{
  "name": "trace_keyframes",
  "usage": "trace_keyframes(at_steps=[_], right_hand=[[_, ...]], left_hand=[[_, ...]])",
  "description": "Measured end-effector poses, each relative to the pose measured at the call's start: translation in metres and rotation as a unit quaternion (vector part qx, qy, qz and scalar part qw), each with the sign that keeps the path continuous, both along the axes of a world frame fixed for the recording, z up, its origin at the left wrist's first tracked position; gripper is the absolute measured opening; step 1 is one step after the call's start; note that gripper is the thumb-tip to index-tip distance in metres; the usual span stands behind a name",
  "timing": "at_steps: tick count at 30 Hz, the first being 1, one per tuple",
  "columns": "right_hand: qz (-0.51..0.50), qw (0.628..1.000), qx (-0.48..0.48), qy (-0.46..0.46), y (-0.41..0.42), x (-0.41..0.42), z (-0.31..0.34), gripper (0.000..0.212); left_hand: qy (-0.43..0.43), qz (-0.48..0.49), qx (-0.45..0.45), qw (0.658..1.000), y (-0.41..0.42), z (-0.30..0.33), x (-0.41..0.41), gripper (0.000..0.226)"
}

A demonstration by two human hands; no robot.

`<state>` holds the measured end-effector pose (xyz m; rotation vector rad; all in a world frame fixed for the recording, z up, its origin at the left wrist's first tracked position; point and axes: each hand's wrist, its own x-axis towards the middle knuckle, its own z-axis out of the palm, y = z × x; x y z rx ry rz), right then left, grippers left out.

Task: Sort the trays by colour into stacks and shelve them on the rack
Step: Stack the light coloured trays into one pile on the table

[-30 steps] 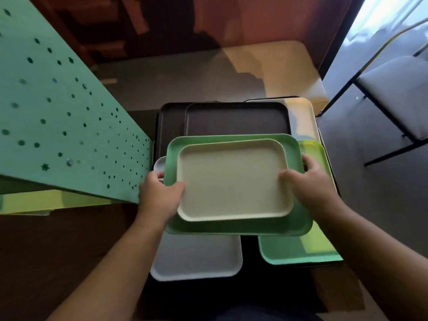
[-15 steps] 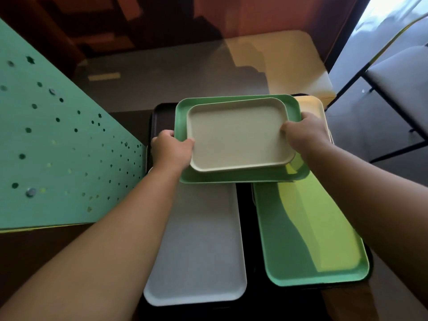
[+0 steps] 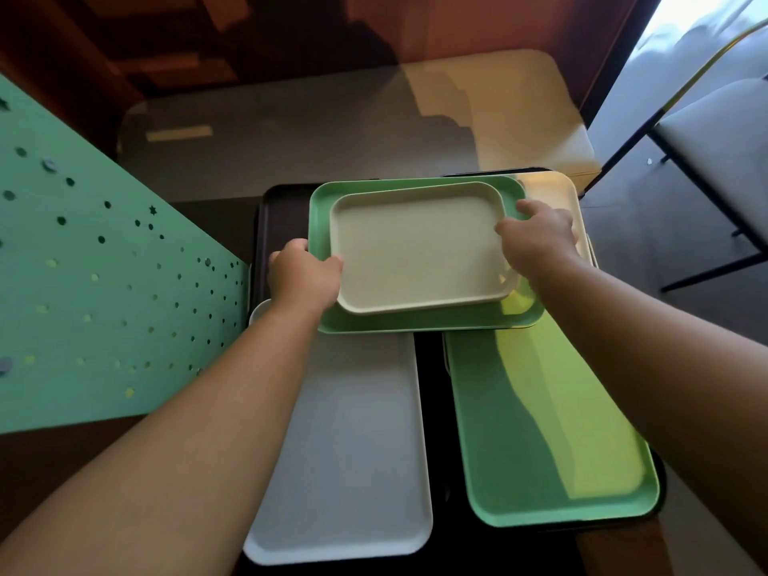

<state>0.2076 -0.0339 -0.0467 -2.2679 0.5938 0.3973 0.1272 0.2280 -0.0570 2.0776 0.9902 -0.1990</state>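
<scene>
Both hands clamp one pair of trays: left hand (image 3: 305,280) on the left short edge, right hand (image 3: 538,239) on the right. Cream tray (image 3: 419,247) sits nested in the green tray (image 3: 428,320). Long axis runs left-right, square between the hands, held over the far dark trays (image 3: 282,209). Grey tray (image 3: 353,446) and second green tray (image 3: 548,434) lie nearer, long axes running near-far.

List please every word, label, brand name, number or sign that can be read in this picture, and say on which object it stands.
None: no readable text shows anywhere.
The cream tray, the green tray under it, the grey tray and the long green tray bear no writing.
The green panel on the left shows only punched dots and small stars, no letters.
</scene>
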Motion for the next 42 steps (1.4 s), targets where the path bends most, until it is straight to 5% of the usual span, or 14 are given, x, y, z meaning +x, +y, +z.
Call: trace_keyframes(at_steps=[10,15,19,24,29,32,36,42], right_hand=[[-0.023,0.998,0.062,0.003,-0.011,-0.01,0.005,0.076],[-0.08,0.978,0.193,-0.007,-0.029,-0.012,0.025,0.039],[-0.128,0.944,0.304,0.032,-0.049,-0.023,0.041,0.058],[-0.156,0.933,0.324,0.036,-0.065,-0.054,0.052,0.033],[-0.242,0.909,0.339,0.014,-0.083,-0.09,0.048,0.034],[-0.298,0.882,0.365,-0.008,-0.087,-0.114,0.044,0.031],[-0.35,0.836,0.42,-0.047,-0.077,-0.148,0.034,0.02],[-0.323,0.81,0.49,-0.013,-0.097,-0.199,0.017,0.02]], left_hand=[[0.035,-0.017,0.0,0.999,-0.005,-0.001,-0.005,0.058],[-0.024,0.015,-0.049,0.998,-0.006,0.023,-0.016,0.071],[-0.068,0.015,-0.075,0.995,-0.009,0.042,-0.024,0.06],[-0.081,-0.024,-0.122,0.989,-0.017,0.064,-0.033,0.067],[-0.123,0.006,-0.156,0.98,-0.024,0.074,-0.045,0.076],[-0.137,0.103,-0.247,0.954,-0.039,0.072,-0.061,0.087],[-0.089,0.133,-0.467,0.869,-0.099,0.063,-0.088,0.046],[-0.136,0.128,-0.46,0.868,-0.128,0.046,-0.105,0.057]])
